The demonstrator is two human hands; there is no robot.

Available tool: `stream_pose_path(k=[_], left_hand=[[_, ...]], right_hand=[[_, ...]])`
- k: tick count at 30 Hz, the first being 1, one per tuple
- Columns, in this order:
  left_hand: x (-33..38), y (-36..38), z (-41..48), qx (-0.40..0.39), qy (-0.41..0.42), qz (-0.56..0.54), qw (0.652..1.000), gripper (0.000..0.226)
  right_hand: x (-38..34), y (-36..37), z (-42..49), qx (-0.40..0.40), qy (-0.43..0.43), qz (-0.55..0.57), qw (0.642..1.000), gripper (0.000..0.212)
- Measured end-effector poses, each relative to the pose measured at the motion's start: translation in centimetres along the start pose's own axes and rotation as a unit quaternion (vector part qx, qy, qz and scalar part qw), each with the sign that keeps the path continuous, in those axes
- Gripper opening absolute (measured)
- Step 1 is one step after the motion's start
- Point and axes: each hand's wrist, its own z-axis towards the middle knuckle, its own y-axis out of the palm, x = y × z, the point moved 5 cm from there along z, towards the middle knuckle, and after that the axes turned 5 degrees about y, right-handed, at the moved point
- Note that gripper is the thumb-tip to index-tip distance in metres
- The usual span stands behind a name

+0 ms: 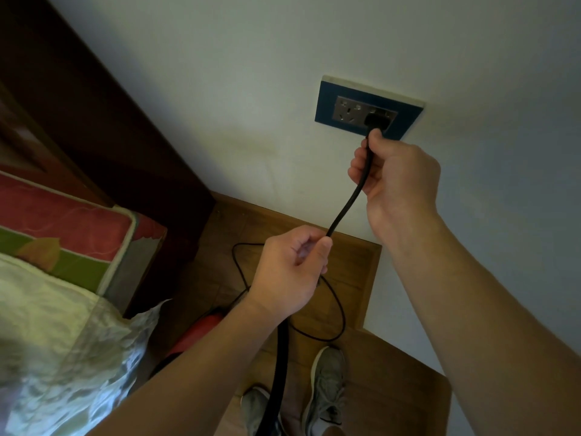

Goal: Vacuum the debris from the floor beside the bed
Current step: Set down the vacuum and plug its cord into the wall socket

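Far left: white crinkled bed cover (47,325), cut off by the frame edge, lies over a red and green patterned mattress (63,228). Behind it is a dark brown wooden headboard (94,105), too dim for detail. The red vacuum body (201,328) sits on the wooden plank floor (393,388) just beside the bed, mostly hidden behind the left forearm; only a red curved part shows. Debris on the floor is too dark to make out.

Centre: the left hand (290,269) has its fingers curled, with thumb and forefinger pinching the thin black power cord (349,199). Slack cord loops on the floor under the hand. A thick black tube (279,372) runs down from under the left wrist, blurred; hose or cord, cannot tell. Grey sneakers (327,385) are at the bottom, the left one partly covered by the tube.

Right: the right hand (399,177) has its fingers wrapped round the cord just below the black plug (377,120). The plug is seated in the right end of the blue-framed grey wall socket (345,107) on the white wall (251,89).
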Motion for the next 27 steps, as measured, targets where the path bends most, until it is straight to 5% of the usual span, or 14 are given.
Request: stream_pose_path(k=[27], left_hand=[[-0.4,-0.5,1.2,0.002,-0.022,0.017,1.0,0.012]], right_hand=[[-0.3,0.5,1.5,0.034,-0.01,-0.026,0.999,0.012]])
